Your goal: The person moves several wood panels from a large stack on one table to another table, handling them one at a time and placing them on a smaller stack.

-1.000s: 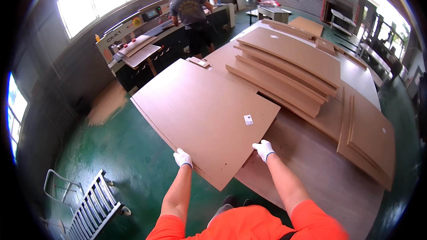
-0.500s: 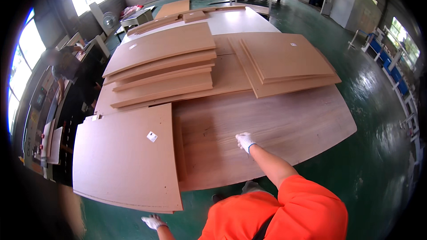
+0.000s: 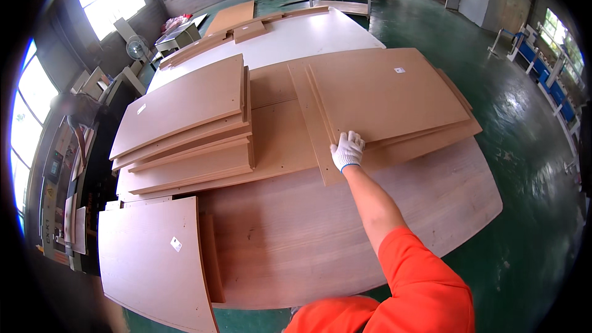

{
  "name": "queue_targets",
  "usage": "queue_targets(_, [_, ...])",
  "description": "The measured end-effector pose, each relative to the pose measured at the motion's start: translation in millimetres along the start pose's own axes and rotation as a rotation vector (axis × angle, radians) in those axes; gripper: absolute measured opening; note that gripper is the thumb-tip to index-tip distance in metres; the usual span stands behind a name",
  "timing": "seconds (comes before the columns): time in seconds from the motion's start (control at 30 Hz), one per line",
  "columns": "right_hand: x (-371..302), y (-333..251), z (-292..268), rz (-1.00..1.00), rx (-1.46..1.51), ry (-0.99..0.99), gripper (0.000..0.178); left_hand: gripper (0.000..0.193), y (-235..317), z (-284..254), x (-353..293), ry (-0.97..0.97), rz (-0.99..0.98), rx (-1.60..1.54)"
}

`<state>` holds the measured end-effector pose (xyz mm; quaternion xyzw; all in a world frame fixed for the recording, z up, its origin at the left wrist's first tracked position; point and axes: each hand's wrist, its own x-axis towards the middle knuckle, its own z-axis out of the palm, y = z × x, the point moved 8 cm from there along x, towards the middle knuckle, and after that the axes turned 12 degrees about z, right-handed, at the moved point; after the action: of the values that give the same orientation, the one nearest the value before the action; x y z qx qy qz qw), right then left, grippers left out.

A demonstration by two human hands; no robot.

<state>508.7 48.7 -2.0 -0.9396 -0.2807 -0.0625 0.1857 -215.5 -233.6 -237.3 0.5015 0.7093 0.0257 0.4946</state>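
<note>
The bright orange-red shirt [image 3: 345,317] has a short, loose sleeve [image 3: 425,274]. A white knitted work glove [image 3: 346,155], its cuff edged in blue, covers the right hand [image 3: 349,148].

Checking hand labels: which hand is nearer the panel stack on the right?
Right. Right hand is at near left corner of panel stack; left hand is out of view.

The right arm [image 3: 377,206] extends forward, its grip [image 3: 348,151] palm-down, slightly curled.
</note>
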Motion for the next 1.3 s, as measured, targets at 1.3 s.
queue_targets(1.3, [-158.7, 325.3, -208.3, 0.148, -0.105, 0.248, 0.059, 0.048, 321.2, 18.5, -26.4, -0.098, 0.218, -0.698])
